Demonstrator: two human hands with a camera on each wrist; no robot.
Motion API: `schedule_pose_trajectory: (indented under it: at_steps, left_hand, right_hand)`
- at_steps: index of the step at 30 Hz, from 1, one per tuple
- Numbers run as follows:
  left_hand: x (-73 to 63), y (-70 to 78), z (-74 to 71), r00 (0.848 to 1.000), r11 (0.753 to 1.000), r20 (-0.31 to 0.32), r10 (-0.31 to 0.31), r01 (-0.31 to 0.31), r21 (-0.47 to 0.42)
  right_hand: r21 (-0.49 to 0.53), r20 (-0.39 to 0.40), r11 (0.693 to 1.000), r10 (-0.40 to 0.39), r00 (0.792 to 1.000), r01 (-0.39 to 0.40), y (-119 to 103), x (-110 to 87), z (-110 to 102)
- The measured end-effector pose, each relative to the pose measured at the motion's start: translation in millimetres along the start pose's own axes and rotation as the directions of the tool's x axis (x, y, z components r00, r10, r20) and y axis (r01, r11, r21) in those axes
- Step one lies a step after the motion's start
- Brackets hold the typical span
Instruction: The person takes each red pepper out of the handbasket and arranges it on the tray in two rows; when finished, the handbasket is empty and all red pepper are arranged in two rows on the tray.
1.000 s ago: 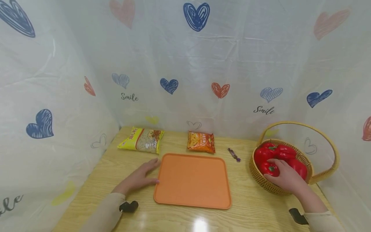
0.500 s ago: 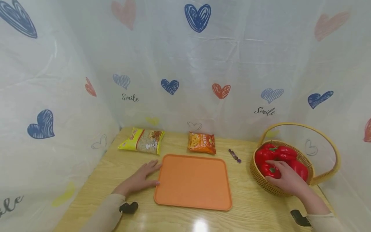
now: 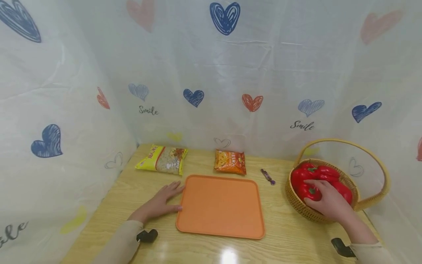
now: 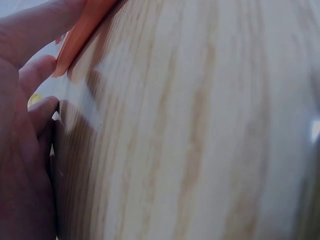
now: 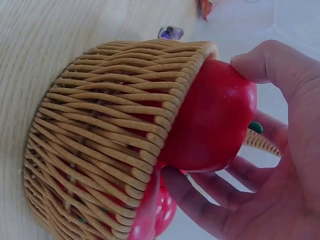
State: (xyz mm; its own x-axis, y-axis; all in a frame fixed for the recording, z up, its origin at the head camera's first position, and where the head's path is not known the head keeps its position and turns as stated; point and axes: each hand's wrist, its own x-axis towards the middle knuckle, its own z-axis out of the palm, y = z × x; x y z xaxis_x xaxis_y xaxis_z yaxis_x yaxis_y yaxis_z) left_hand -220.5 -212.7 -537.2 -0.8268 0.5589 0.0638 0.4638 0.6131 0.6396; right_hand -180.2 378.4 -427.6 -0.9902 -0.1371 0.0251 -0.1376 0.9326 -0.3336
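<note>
At the right, a wicker basket with a tall arched handle holds several red bell peppers. My right hand reaches over its near side and grips the front bell pepper, thumb on one side and fingers curled round the other. That pepper sits partly above the rim, its green stem facing the palm. On the left, my left hand lies with spread, fairly straight fingers and thumb at the left edge of an orange tray. In the left wrist view, fingertips are right at the tray's rim.
Behind the tray lie a yellow bag of food and an orange snack packet. A small purple wrapped candy lies between tray and basket. Plastic sheeting printed with hearts walls off the table's back and sides.
My left fingers have spread slightly at the tray's edge. The right hand keeps to the same pepper, and the view has shifted a little.
</note>
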Motion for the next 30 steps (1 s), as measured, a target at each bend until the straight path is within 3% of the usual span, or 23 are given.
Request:
schedule_pose_trajectory:
  at_steps: [30]
  left_hand:
    - [0.7, 0.3, 0.1, 1.000, 1.000, -0.003, 0.002, -0.002, -0.003]
  right_hand:
    - [0.034, -0.107, 0.999, -0.019, 0.994, 0.023, -24, 3.6, -19]
